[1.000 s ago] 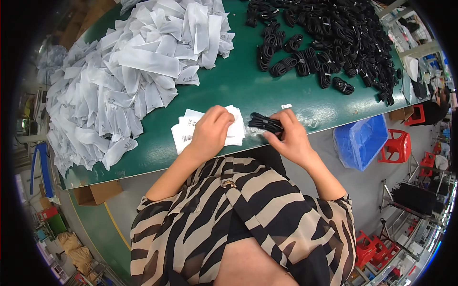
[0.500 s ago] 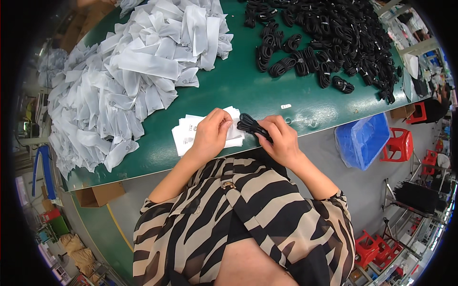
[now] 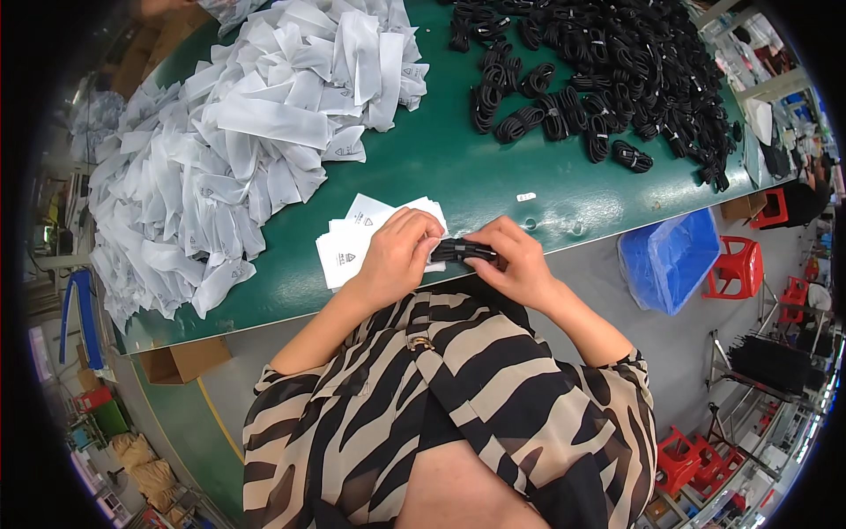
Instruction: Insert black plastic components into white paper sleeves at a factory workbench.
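A coiled black cable (image 3: 462, 250) lies level between my hands at the near edge of the table. My right hand (image 3: 513, 257) grips its right end between thumb and fingers. My left hand (image 3: 398, 253) is closed in a pinch at the right edge of a flat white bag, touching the cable's left end. Much of that bag is hidden under the fingers. Beneath and left of the left hand, several flat white bags (image 3: 342, 257) with small dark print are fanned out in a stack.
A large heap of filled white bags (image 3: 256, 123) covers the left of the green table (image 3: 388, 167). Many coiled black cables (image 3: 608, 70) are piled at the far right. A small white label (image 3: 526, 197) lies beyond my right hand. Off the right edge stand a blue-lined bin (image 3: 671, 260) and red stools (image 3: 738, 267).
The cable has turned from slanting to level, and its left end has moved down against my left hand's fingertips. A white bag behind the left hand has shifted, showing another corner.
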`<state>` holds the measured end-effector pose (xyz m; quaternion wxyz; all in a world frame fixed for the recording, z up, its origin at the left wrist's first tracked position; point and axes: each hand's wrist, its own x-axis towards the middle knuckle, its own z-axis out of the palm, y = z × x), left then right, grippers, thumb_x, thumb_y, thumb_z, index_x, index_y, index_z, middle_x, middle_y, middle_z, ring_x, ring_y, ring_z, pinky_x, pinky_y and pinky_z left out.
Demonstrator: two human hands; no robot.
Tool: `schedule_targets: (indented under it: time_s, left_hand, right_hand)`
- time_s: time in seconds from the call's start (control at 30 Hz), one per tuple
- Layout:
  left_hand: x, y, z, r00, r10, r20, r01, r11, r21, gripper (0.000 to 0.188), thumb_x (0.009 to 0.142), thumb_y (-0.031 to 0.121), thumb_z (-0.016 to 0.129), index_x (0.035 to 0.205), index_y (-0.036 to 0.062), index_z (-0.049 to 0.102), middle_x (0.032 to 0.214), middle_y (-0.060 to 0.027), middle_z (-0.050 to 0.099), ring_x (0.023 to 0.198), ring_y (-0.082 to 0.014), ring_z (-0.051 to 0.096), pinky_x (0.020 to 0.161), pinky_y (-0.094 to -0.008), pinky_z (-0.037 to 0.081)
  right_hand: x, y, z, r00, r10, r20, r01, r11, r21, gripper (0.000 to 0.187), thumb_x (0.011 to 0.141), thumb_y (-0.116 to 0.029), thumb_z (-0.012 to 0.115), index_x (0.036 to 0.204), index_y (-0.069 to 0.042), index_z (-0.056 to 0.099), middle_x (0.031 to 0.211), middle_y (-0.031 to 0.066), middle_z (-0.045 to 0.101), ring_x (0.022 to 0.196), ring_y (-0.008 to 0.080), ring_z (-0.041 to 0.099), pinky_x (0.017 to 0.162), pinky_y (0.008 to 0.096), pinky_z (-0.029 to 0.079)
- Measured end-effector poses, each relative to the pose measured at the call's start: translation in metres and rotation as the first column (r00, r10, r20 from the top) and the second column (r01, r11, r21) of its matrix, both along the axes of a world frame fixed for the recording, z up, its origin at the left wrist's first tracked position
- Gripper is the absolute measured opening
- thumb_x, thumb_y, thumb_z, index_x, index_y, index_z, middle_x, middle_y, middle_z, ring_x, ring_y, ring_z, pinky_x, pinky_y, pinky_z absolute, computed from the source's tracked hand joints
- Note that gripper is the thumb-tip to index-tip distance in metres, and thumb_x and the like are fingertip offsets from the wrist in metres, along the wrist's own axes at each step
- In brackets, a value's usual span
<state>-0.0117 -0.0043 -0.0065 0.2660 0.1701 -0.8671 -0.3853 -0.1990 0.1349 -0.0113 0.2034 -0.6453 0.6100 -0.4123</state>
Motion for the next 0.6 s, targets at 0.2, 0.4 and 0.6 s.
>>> schedule_targets:
  time_s: [0.2, 0.4, 0.6]
  left_hand:
    - [0.000, -0.005, 0.011, 0.999, -0.039, -0.003, 0.039, 0.999, 0.028, 0.009, 0.086, -0.004, 0.063, 0.087, 0.0004, 0.056, 0.093, -0.0116, 0.067, 0.083, -0.0277, 0.061, 0.075, -0.0361, 0.049]
    - [0.000, -0.007, 0.017, 0.999, -0.032, 0.024, 0.028, 0.990, 0.137, 0.009, 0.086, -0.004, 0.064, 0.086, 0.0009, 0.056, 0.094, -0.0099, 0.068, 0.081, -0.0225, 0.061, 0.072, -0.0335, 0.049]
    - [-0.004, -0.003, 0.012, 0.996, -0.088, -0.010, 0.088, 0.996, -0.032, 0.011, 0.082, -0.004, 0.064, 0.088, 0.0007, 0.056, 0.092, -0.0115, 0.065, 0.084, -0.0311, 0.059, 0.076, -0.0387, 0.049]
  right_hand:
    - [0.008, -0.001, 0.009, 0.777, -0.350, 0.523, 0.056, 0.866, 0.497, 0.023, 0.086, -0.014, 0.075, 0.104, 0.000, 0.070, 0.072, -0.0007, 0.058, 0.062, 0.0040, 0.057, 0.050, 0.0218, 0.039]
    - [0.015, 0.000, 0.005, 0.746, -0.418, 0.518, 0.107, 0.843, 0.527, 0.020, 0.089, -0.017, 0.074, 0.099, 0.000, 0.070, 0.063, -0.0030, 0.060, 0.053, 0.0025, 0.053, 0.049, 0.0218, 0.038]
    - [0.014, -0.002, 0.009, 0.731, -0.396, 0.556, 0.012, 0.821, 0.571, 0.016, 0.092, -0.011, 0.071, 0.101, 0.001, 0.066, 0.073, -0.0021, 0.063, 0.055, 0.0021, 0.053, 0.048, 0.0189, 0.040]
